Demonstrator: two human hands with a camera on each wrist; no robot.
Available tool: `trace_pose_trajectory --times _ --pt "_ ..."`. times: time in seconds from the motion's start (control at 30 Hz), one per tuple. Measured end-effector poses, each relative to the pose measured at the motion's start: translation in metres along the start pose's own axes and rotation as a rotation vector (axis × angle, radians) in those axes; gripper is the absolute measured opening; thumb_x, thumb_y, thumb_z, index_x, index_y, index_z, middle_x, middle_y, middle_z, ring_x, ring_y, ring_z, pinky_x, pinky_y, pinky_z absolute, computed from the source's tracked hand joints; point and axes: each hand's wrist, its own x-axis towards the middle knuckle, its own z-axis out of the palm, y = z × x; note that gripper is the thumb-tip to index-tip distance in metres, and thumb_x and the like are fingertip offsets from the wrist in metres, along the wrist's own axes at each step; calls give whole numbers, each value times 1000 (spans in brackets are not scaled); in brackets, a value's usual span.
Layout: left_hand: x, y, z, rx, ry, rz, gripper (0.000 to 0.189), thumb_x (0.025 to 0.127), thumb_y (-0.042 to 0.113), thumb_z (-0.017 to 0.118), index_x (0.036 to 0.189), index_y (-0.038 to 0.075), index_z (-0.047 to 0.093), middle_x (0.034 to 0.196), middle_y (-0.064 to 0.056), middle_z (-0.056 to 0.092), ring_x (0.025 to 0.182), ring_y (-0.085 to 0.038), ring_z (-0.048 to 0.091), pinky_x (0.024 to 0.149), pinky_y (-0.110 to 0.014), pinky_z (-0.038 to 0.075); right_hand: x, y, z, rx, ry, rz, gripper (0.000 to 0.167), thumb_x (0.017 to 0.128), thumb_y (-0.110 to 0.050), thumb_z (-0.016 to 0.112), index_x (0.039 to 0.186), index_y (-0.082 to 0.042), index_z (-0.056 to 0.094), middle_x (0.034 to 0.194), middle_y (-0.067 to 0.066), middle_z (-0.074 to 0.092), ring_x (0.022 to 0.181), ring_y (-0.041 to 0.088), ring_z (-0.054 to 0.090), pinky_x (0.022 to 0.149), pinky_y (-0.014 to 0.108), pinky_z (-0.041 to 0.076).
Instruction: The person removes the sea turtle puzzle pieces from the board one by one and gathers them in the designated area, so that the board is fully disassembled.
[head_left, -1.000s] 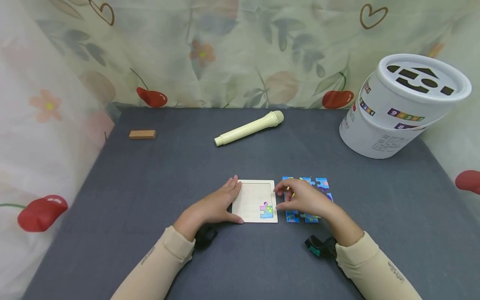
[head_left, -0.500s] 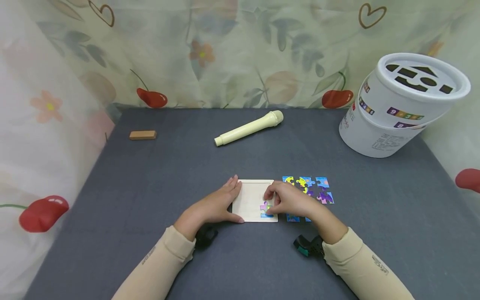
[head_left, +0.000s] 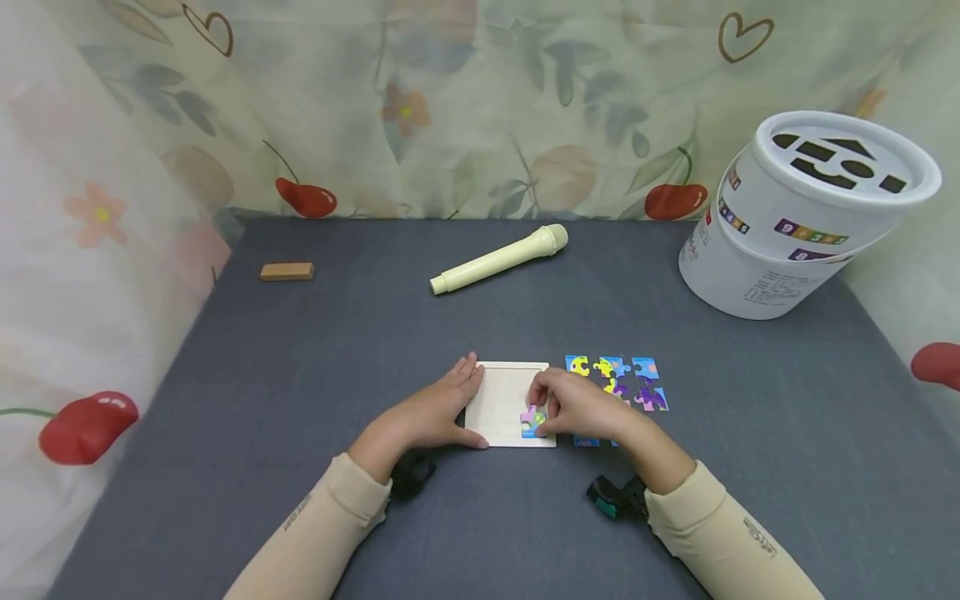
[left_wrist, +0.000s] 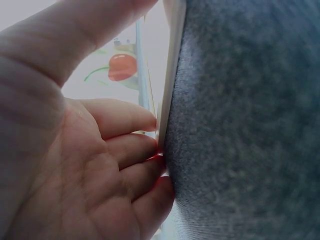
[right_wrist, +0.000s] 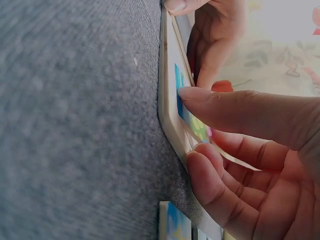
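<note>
A square pale wooden puzzle tray (head_left: 497,400) lies flat in front of me. My left hand (head_left: 431,408) rests along its left side, thumb at the near corner and fingers stretched toward the far corner. In the left wrist view the fingertips (left_wrist: 160,145) touch the tray's edge. My right hand (head_left: 585,404) pinches a pink, green and blue jigsaw piece (head_left: 529,423) at the tray's near right corner. The right wrist view shows the thumb (right_wrist: 197,97) on the piece's blue part; the curled fingers partly hide the rest.
Several loose jigsaw pieces (head_left: 651,398) lie right of the tray, some hidden under my right hand. Farther back are a cream toy microphone (head_left: 498,259) and a small wooden block (head_left: 287,272). A white bucket with a shape-slotted lid (head_left: 795,217) stands at back right.
My right hand has moved left from beside the tray onto the jigsaw piece in its corner and now pinches it. The left hand has stayed in place.
</note>
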Motion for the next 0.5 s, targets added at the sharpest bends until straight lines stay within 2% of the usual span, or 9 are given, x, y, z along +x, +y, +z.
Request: trace_pose_trajectory --times 0.27,0.5 --pt "0 0 1 3 -2 7 100 78 40 73 148 1 14 157 -12 1 146 -23 0 117 -37 14 2 7 1 122 -40 -24 18 83 -9 69 93 -4 56 77 2 55 66 9 51 59 21 46" --pt "0 0 0 11 -3 12 101 78 40 74 148 0 14 157 -14 1 146 -25 0 117 -39 14 2 13 -1 313 -110 -9 15 87 -8 64 97 1 56 74 6 58 59 13 59 56 29 54"
